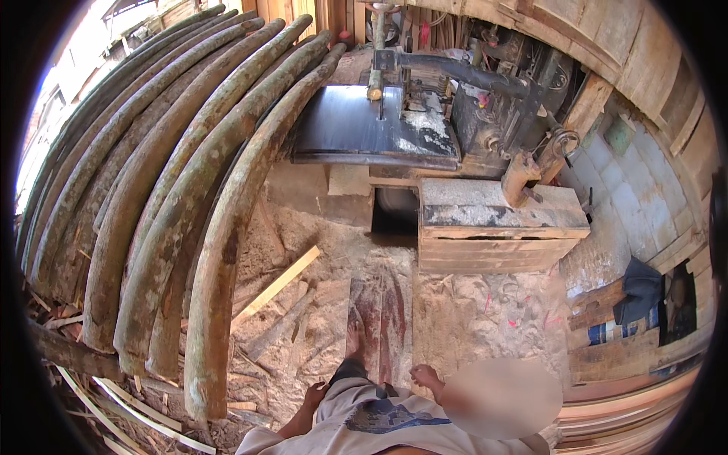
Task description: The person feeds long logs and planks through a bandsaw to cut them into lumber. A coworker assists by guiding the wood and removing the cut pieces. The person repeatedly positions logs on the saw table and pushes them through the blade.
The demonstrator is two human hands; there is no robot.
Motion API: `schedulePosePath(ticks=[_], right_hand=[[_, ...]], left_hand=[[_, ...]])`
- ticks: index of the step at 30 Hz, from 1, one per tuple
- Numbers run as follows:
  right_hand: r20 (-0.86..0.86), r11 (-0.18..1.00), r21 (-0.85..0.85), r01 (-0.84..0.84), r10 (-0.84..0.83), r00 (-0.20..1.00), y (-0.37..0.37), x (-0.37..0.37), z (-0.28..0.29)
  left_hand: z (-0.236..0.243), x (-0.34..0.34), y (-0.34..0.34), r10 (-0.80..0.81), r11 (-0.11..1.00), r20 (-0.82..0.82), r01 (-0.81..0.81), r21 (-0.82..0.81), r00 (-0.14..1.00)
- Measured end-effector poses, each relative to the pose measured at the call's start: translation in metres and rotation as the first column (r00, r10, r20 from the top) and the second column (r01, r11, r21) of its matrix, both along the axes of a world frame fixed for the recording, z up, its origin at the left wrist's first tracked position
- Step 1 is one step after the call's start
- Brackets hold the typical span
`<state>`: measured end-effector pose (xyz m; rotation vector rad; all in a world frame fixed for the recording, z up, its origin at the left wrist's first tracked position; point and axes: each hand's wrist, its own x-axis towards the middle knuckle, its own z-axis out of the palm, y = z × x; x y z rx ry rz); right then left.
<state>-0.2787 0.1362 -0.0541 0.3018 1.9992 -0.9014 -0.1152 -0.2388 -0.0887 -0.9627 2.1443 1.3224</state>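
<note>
My left hand (315,393) hangs by my left hip, next to my light shirt. Its fingers are loosely extended and I see nothing in them. My right hand (426,376) is held in front of my waist, fingers slightly bent and apart, with no object visible in it. Neither hand touches a log or the machine. Ahead stands what looks like a sawing machine with a dark, smooth metal table (341,125), dusted with pale sawdust on its right. A slim round pole (376,76) rises at that table's far side. A blurred oval covers the area beside my right forearm.
Long bark-covered logs (208,345) lie side by side on the left. Below the machine is a dark pit (394,216), beside a wooden box (493,254). A pale wood strip (277,288) lies on sawdust. Planks (637,409) are stacked at lower right; a dark cloth (638,290) hangs above.
</note>
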Motion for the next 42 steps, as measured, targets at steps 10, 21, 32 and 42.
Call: schedulePosePath(ticks=[10,21,32,42], right_hand=[[-0.048,0.985,0.034,0.168,-0.167,0.985,-0.042,-0.12,-0.034],[-0.243,0.774,-0.525,0.355,-0.536,0.808,-0.149,-0.377,0.053],[-0.913,0.951,-0.151,0.269,-0.03,-0.407,-0.111,-0.699,0.39],[-0.784,0.734,0.2,0.649,0.517,-0.343,-0.114,-0.775,0.413]], left_hand=[[0.005,-0.227,-0.106,0.2,0.885,0.08,-0.215,0.413,0.976],[0.047,-0.423,-0.175,0.157,0.918,-0.066,-0.121,0.378,0.985],[0.027,-0.475,-0.128,-0.032,0.972,0.137,-0.001,0.233,0.99],[0.069,-0.665,-0.13,0.115,0.913,-0.168,-0.037,0.407,0.979]])
